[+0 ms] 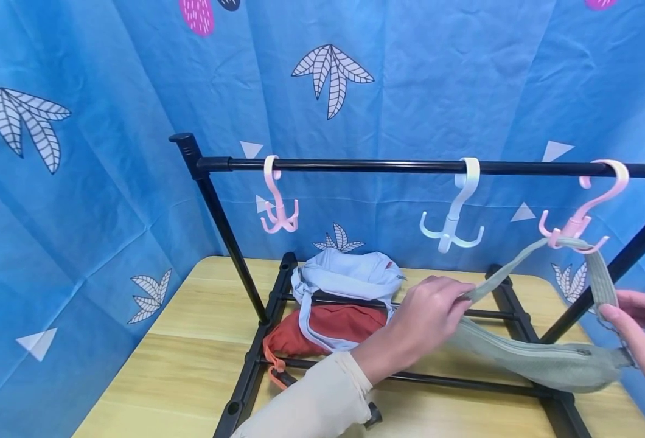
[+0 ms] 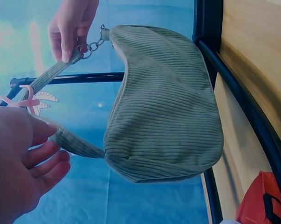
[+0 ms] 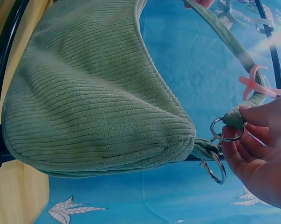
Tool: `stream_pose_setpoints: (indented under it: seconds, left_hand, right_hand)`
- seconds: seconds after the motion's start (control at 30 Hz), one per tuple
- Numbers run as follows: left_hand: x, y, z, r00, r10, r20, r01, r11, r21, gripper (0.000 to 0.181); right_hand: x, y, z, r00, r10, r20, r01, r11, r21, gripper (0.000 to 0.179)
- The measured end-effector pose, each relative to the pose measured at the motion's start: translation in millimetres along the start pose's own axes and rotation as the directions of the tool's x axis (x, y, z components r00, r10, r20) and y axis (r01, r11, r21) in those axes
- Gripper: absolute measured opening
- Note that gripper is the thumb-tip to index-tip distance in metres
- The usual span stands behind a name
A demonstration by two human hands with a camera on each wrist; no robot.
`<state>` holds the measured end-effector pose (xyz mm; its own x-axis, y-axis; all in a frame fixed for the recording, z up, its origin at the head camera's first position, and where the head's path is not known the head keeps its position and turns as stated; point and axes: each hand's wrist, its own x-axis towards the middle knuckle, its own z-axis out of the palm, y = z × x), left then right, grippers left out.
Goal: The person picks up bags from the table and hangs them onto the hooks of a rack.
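Observation:
A green corduroy shoulder bag (image 1: 547,364) hangs by its strap (image 1: 602,277), which loops over the lower prongs of the right-hand pink hook (image 1: 575,228). My left hand (image 1: 426,313) pinches the strap on its left side, close to where it meets the bag. On the other side, my right hand (image 3: 266,144) holds the strap's end between thumb and fingers, beside a metal ring (image 3: 217,128). Linked rings join that end to the bag's corner. In the left wrist view the bag's ribbed side (image 2: 163,107) faces the camera.
A black rack bar (image 1: 355,165) also carries a light blue hook (image 1: 454,222) and another pink hook (image 1: 280,210). Below, a pale blue bag (image 1: 350,267) and a red bag (image 1: 350,322) lie over the rack's base on the wooden table (image 1: 174,340). A blue curtain (image 1: 437,79) hangs behind.

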<state>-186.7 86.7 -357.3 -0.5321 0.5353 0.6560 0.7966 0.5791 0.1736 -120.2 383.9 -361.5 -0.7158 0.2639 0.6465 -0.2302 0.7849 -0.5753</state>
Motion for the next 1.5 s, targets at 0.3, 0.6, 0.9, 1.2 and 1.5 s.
stream_pose_setpoints:
  seconds: [0.3, 0.6, 0.9, 1.2, 1.5]
  left_hand:
    - [-5.8, -5.5, -2.9, 1.0, -0.02, 0.017, 0.02, 1.0, -0.003, 0.025]
    - [-9.2, -13.6, -4.3, 1.0, -0.008, 0.008, 0.008, 1.0, 0.009, 0.024]
    - [-16.9, -24.8, -5.4, 1.0, 0.008, -0.001, -0.008, 1.0, -0.003, 0.023]
    - [-25.7, -34.3, -8.4, 1.0, 0.013, 0.027, -0.014, 0.999, 0.042, 0.021]
    - [-36.3, -40.0, -14.3, 0.998, -0.015, 0.066, 0.012, 0.999, 0.045, 0.025]
  right_hand:
    - [-1.8, -0.3, -1.4, 1.0, 0.006, 0.007, -0.006, 0.999, -0.037, 0.025]
    - [-3.5, -8.2, -0.9, 1.0, -0.008, -0.008, 0.007, 1.0, -0.024, 0.014]
    - [-6.5, -18.1, 2.4, 0.999, -0.029, -0.022, 0.03, 0.999, 0.044, 0.044]
    - [-14.9, -27.7, 3.7, 1.0, 0.018, 0.019, -0.019, 0.999, 0.026, 0.013]
    - [-20.8, -37.4, 5.3, 0.999, -0.019, 0.033, 0.018, 0.999, 0.039, 0.014]
